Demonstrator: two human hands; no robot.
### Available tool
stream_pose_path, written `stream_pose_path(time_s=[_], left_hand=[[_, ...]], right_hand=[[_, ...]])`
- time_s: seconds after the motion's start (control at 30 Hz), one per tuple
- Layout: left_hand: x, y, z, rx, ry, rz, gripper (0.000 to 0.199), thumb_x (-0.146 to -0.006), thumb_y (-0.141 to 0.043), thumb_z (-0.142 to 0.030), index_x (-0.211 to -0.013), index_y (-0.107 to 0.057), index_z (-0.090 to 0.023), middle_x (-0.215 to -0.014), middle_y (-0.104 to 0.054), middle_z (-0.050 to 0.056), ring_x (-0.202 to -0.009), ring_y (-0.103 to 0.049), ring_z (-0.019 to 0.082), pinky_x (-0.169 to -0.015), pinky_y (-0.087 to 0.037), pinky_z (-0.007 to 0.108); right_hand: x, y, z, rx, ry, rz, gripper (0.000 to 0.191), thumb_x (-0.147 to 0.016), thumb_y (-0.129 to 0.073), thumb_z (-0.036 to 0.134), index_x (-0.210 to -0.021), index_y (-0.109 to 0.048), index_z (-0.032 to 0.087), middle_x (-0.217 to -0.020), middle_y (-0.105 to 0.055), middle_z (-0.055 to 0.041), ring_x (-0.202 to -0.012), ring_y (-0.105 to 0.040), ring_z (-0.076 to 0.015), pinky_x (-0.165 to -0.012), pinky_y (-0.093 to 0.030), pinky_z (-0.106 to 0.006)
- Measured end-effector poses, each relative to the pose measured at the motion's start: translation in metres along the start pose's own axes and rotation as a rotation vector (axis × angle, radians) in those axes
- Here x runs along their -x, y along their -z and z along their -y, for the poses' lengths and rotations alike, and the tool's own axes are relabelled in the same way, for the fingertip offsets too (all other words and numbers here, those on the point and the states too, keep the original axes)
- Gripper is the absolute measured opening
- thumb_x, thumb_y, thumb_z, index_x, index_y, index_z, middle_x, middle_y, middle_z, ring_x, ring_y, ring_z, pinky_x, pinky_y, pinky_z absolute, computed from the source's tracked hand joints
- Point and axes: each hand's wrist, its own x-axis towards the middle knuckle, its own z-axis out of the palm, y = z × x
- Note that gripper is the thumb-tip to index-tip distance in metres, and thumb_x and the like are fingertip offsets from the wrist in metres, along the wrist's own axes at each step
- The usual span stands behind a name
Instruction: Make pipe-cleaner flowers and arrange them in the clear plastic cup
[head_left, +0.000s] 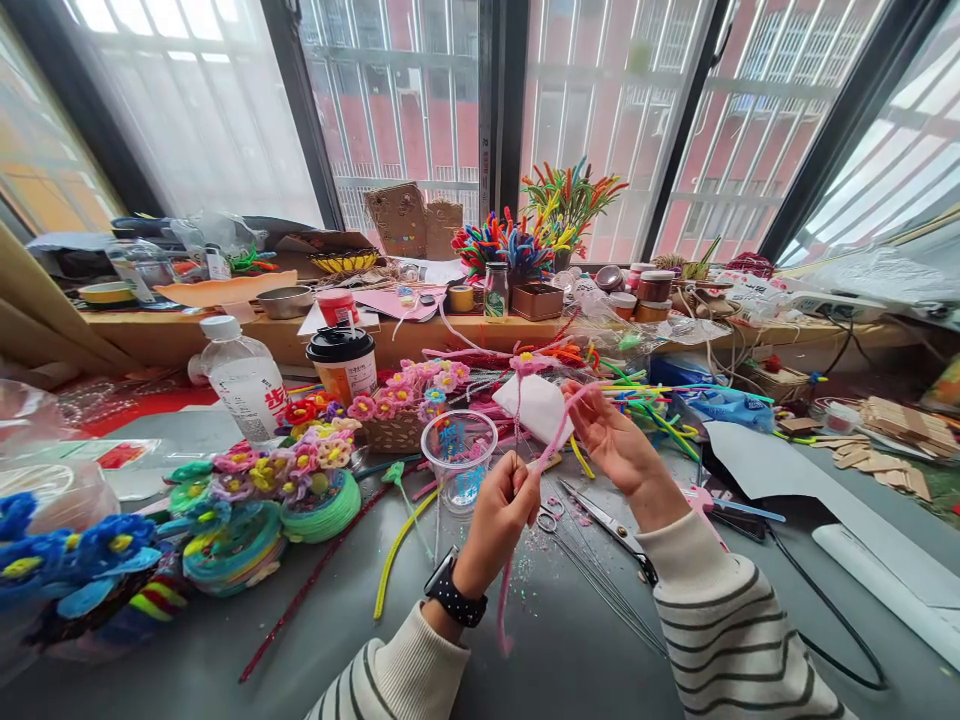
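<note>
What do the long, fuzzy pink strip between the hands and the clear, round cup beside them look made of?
Long, fuzzy pink strip: probably matte chenille; short nap shows, any core hidden.
Clear, round cup: likely glossy plastic; see-through wall, bright rim.

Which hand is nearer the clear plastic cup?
Left. The left hand is just right of the clear plastic cup; the right hand is farther to its right.

Just right of the clear plastic cup (442, 472), the left hand (504, 505) closes around a pink fuzzy stem (556, 437); farther right of the cup, the right hand (621, 445) holds the stem's upper part. Left of the cup stands a water bottle (238, 380); scissors (606, 517) lie to the cup's right.
</note>
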Motion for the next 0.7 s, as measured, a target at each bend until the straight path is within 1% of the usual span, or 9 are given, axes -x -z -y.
stream_pose_path(time_s=[0.07,0.17,0.23,0.33,0.4,0.47,0.53,0.57,0.7], left_hand=[[-0.001,0.000,0.001,0.003,0.001,-0.001,0.033,-0.079,-0.049,-0.033,-0.061,-0.024,-0.020,-0.047,-0.031,-0.010,-0.040,-0.028,0.003,-0.040,-0.022,0.018],[-0.001,-0.001,0.001,0.020,0.004,0.000,0.034,-0.079,-0.050,-0.033,-0.061,-0.024,-0.020,-0.047,-0.029,-0.010,-0.040,-0.026,0.003,-0.040,-0.021,0.017],[-0.001,-0.001,0.000,0.044,0.004,-0.016,0.034,-0.078,-0.051,-0.034,-0.061,-0.024,-0.020,-0.047,-0.028,-0.010,-0.040,-0.024,0.003,-0.040,-0.020,0.017],[-0.001,-0.001,-0.002,0.076,0.001,-0.047,0.035,-0.078,-0.051,-0.036,-0.062,-0.025,-0.020,-0.046,-0.028,-0.011,-0.040,-0.023,0.003,-0.040,-0.018,0.017],[-0.001,0.000,-0.003,0.089,0.001,-0.066,0.035,-0.077,-0.052,-0.037,-0.062,-0.025,-0.020,-0.046,-0.029,-0.011,-0.040,-0.024,0.003,-0.040,-0.019,0.017],[0.000,0.000,-0.004,0.103,0.003,-0.089,0.035,-0.076,-0.053,-0.038,-0.063,-0.025,-0.020,-0.046,-0.029,-0.011,-0.040,-0.024,0.003,-0.040,-0.019,0.017],[0.000,0.000,-0.004,0.113,0.005,-0.104,0.036,-0.076,-0.053,-0.038,-0.063,-0.025,-0.020,-0.046,-0.028,-0.011,-0.040,-0.024,0.004,-0.040,-0.019,0.017],[0.000,0.000,-0.004,0.115,0.005,-0.108,0.036,-0.076,-0.053,-0.037,-0.063,-0.025,-0.020,-0.046,-0.028,-0.011,-0.040,-0.024,0.004,-0.040,-0.018,0.017],[-0.002,0.001,-0.003,0.104,0.005,-0.108,0.034,-0.077,-0.052,-0.037,-0.064,-0.025,-0.021,-0.045,-0.028,-0.011,-0.039,-0.024,0.004,-0.040,-0.016,0.018]], right_hand=[[0.005,-0.006,-0.004,0.101,0.015,0.077,0.013,-0.069,-0.066,0.028,-0.080,-0.066,0.021,-0.086,-0.070,0.0004,-0.082,-0.064,-0.0103,-0.075,-0.052,-0.020],[0.011,-0.011,-0.007,0.252,0.105,0.163,0.022,-0.070,-0.064,0.032,-0.091,-0.065,0.025,-0.098,-0.067,-0.0007,-0.096,-0.059,-0.0147,-0.086,-0.047,-0.030],[0.012,-0.010,-0.008,0.286,0.179,0.155,0.019,-0.074,-0.059,0.031,-0.092,-0.064,0.026,-0.100,-0.066,-0.0011,-0.098,-0.058,-0.0152,-0.090,-0.043,-0.033],[0.011,-0.005,-0.008,0.362,0.224,0.150,0.023,-0.073,-0.055,0.019,-0.095,-0.062,0.025,-0.101,-0.064,-0.0013,-0.097,-0.058,-0.0149,-0.092,-0.041,-0.034],[0.009,-0.001,-0.006,0.482,0.185,0.241,0.034,-0.068,-0.057,0.012,-0.100,-0.060,0.024,-0.106,-0.062,-0.0028,-0.101,-0.056,-0.0166,-0.091,-0.042,-0.035],[0.010,0.002,-0.001,0.584,0.134,0.382,0.043,-0.066,-0.060,0.011,-0.107,-0.056,0.024,-0.112,-0.059,-0.0046,-0.106,-0.053,-0.0184,-0.091,-0.042,-0.035],[0.012,0.002,0.005,0.632,0.109,0.477,0.040,-0.070,-0.060,0.017,-0.109,-0.055,0.023,-0.115,-0.057,-0.0057,-0.109,-0.051,-0.0184,-0.093,-0.041,-0.035],[0.015,0.002,0.008,0.647,0.113,0.492,0.036,-0.073,-0.059,0.020,-0.109,-0.056,0.024,-0.114,-0.058,-0.0056,-0.109,-0.051,-0.0179,-0.093,-0.040,-0.035],[0.023,-0.002,0.016,0.659,0.144,0.470,0.021,-0.076,-0.059,0.027,-0.096,-0.063,0.023,-0.105,-0.061,-0.0042,-0.100,-0.056,-0.0154,-0.089,-0.044,-0.030]])
